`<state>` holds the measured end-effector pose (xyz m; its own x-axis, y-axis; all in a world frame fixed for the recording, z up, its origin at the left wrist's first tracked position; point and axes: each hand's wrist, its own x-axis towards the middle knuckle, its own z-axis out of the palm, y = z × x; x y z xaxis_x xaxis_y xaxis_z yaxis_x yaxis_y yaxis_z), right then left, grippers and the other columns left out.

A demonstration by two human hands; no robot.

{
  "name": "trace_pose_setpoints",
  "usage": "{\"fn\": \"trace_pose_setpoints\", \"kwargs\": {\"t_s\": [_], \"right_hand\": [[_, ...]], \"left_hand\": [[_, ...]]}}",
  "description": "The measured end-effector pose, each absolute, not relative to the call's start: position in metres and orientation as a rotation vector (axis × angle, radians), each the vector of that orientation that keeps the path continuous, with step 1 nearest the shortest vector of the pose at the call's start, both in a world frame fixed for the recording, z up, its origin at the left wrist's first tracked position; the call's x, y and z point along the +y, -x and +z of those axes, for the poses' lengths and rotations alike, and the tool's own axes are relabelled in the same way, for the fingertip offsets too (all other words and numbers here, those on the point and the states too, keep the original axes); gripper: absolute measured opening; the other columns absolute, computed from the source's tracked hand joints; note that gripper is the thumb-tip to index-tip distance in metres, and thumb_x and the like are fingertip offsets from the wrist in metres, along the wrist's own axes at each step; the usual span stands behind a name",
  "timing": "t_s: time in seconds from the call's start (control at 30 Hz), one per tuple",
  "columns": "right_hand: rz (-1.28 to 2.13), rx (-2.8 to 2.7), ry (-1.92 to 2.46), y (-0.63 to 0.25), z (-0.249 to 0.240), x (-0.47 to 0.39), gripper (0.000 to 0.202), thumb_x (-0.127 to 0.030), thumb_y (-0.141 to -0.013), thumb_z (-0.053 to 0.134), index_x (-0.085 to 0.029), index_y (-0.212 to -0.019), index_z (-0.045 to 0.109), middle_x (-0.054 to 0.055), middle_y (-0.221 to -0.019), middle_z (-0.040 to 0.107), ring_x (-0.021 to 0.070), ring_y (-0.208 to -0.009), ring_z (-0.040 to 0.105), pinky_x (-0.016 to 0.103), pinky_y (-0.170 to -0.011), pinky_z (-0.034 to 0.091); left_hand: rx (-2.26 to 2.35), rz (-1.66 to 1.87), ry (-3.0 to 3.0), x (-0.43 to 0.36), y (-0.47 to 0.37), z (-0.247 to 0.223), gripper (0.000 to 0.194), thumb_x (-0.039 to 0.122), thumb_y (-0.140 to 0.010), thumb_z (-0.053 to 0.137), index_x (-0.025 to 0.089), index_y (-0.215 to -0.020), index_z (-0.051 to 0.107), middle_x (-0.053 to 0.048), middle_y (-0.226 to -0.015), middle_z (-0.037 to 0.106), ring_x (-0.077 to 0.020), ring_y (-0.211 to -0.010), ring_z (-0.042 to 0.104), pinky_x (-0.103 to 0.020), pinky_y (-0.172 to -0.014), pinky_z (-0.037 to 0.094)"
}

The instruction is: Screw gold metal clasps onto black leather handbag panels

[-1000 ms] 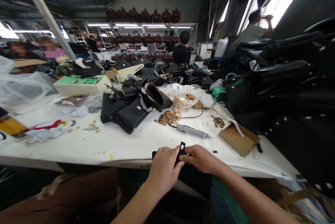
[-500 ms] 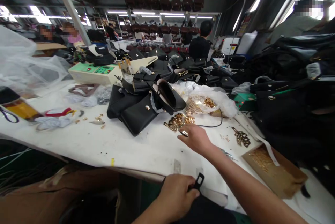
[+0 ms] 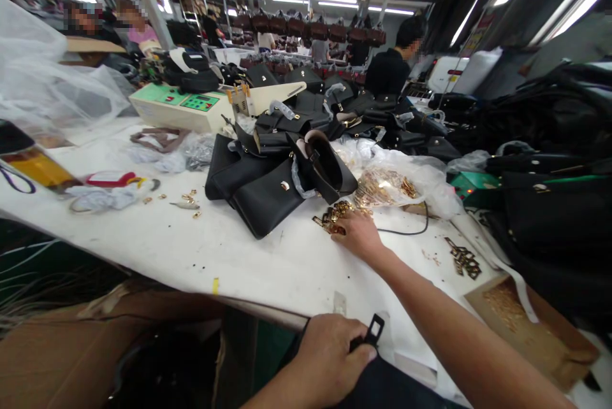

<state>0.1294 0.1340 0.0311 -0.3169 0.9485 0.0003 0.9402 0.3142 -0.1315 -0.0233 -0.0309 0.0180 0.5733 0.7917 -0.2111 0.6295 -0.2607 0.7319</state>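
So, going left to right on this white table [image 3: 268,262]: one bottle [image 3: 41,167] of amber stuff lies tilted at the left end, then one red item [image 3: 111,179] by some crumpled white cloth [image 3: 98,199]. Behind those, toward the far edge, there's one cream machine [image 3: 184,109] with two green panels. A few loose gold bits [image 3: 190,197] sit in front of it, too small to count for sure, and one yellow scrap [image 3: 215,285] is right on the near edge.

Next up is a heap of black bags [image 3: 270,195], at least three at the front, more piled toward the far edge. The left hand [image 3: 329,355] is at the near edge, thumb and fingers pinching one black strap end [image 3: 375,330] with one rectangular slot, over dark material. The right hand [image 3: 359,235] reaches past mid-table, fingertips in one pile of gold hardware [image 3: 329,218], way too many to count; can't tell if it's gripping any.

Just behind that is one clear plastic bag [image 3: 392,187] of gold pieces. Then one cluster of dark metal buckles [image 3: 463,258], overlapping so no exact count, one green box [image 3: 478,188] farther back, and one open cardboard box [image 3: 540,332] toward the near right corner, gold bits inside.
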Motion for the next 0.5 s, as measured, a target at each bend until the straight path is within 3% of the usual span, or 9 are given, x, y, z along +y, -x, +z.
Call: {"fn": "trace_pose_setpoints", "kwargs": {"t_s": [0.13,0.27,0.4,0.5], "right_hand": [[0.126,-2.492,1.699,-0.128,0.040,0.131,0.023,-0.031,-0.099,0.056,-0.022,-0.096,0.077,0.009,-0.099,0.071,0.0259,-0.104,0.059,0.039,-0.094,0.033],[0.125,-2.377,1.684,-0.139,0.055,0.115,0.031,-0.030,-0.105,0.044,-0.022,-0.102,0.074,0.007,-0.101,0.075,0.0219,-0.097,0.065,0.033,-0.087,0.039],[0.360,-2.027,1.643,-0.164,0.063,0.072,0.023,-0.036,-0.100,0.056,-0.025,-0.104,0.075,0.002,-0.101,0.078,0.0194,-0.088,0.071,0.028,-0.080,0.046],[0.571,-1.863,1.642,-0.181,0.062,0.034,0.021,-0.037,-0.096,0.059,-0.024,-0.094,0.076,0.001,-0.091,0.078,0.0196,-0.081,0.071,0.027,-0.075,0.049]], "left_hand": [[1.119,0.285,-1.949,-0.030,0.024,0.022,0.022,0.039,-0.091,0.060,0.024,-0.080,0.072,0.000,-0.081,0.074,-0.0187,-0.078,0.065,-0.027,-0.065,0.035],[1.114,0.294,-1.939,-0.027,0.025,0.026,0.030,0.040,-0.095,0.053,0.023,-0.078,0.070,0.001,-0.077,0.072,-0.0172,-0.075,0.063,-0.027,-0.063,0.033],[1.083,0.312,-1.934,-0.026,0.025,0.031,0.042,0.043,-0.101,0.042,0.023,-0.077,0.070,0.001,-0.075,0.070,-0.0166,-0.072,0.061,-0.027,-0.061,0.032],[1.083,0.365,-1.884,-0.026,0.022,0.035,0.037,0.042,-0.099,0.046,0.024,-0.085,0.075,0.001,-0.082,0.074,-0.0178,-0.079,0.065,-0.027,-0.067,0.037]]}}
